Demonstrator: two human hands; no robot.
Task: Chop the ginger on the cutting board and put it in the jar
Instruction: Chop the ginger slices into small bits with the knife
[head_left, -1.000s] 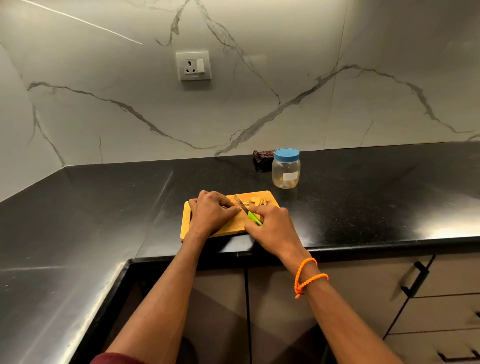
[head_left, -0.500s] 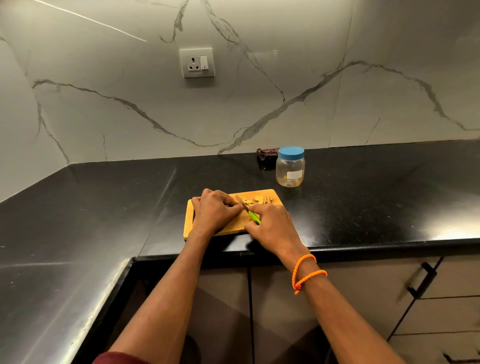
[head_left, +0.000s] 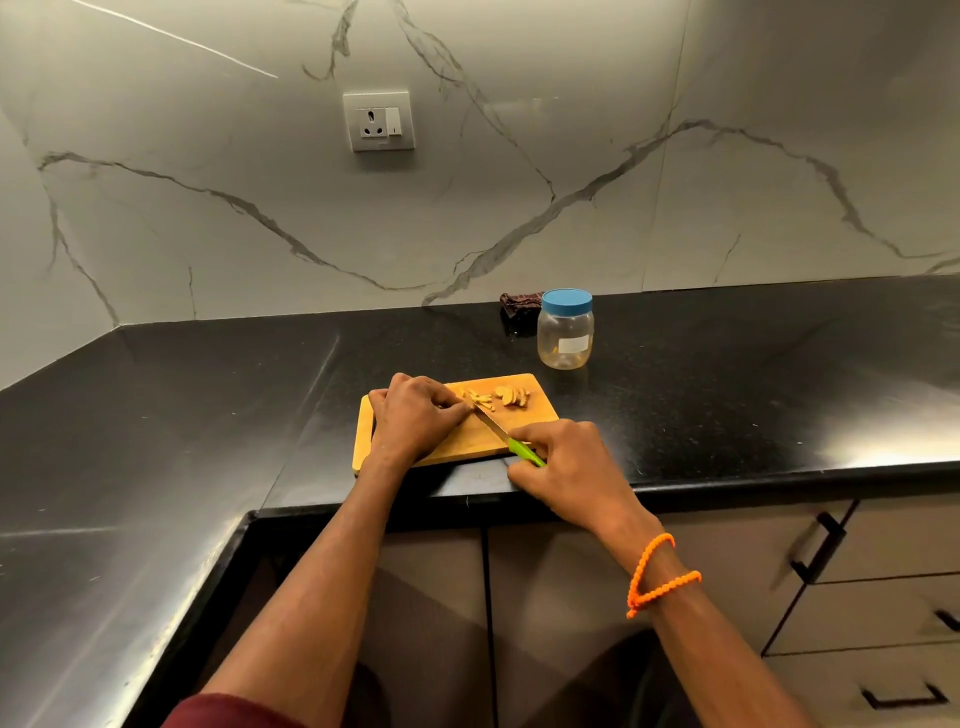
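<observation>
Got a white wall socket with switch (head_left: 378, 121) up on my veined marble backsplash (head_left: 571, 156). There's a crumpled dark brown cloth (head_left: 519, 304) by the wall on my glossy black stone countertop (head_left: 208, 389).

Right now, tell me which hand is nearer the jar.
Right. The right hand grips the knife at the board's near corner, below the jar; the left hand rests further left.

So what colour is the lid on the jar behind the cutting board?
Blue. The lid tops the clear jar, seen clearly in the head view.
</observation>
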